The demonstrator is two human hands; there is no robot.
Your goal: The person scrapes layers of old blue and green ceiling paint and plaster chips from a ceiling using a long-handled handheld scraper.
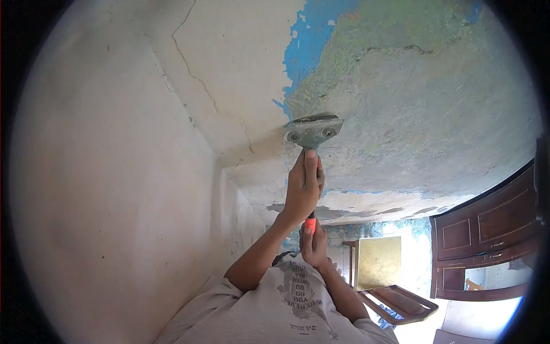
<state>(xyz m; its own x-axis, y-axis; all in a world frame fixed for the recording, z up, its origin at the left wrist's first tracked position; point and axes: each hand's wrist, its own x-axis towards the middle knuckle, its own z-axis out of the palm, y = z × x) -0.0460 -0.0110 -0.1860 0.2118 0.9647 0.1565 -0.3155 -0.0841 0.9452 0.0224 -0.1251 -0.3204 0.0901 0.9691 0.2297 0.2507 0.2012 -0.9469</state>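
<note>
Both my hands hold a long-handled scraper (313, 133). My left hand (305, 180) is closed around its handle just behind the wide metal head, thumb along the top. Farther down, my right hand (313, 245) grips the handle by its orange part (310, 223). The head, with two screws showing, lies against a patchy painted surface (401, 109) at the border between cream paint (246, 63) and a stripped grey-green area. Blue paint (309, 43) shows in ragged patches above the blade. Contact along the blade's whole edge cannot be made out.
A plain pale wall (109, 189) fills the left side, meeting the cream surface at a corner. Thin cracks run through the cream paint. At lower right stand a brown wooden chair (401, 304), a yellowish panel (379, 262) and a dark wooden cabinet (487, 229).
</note>
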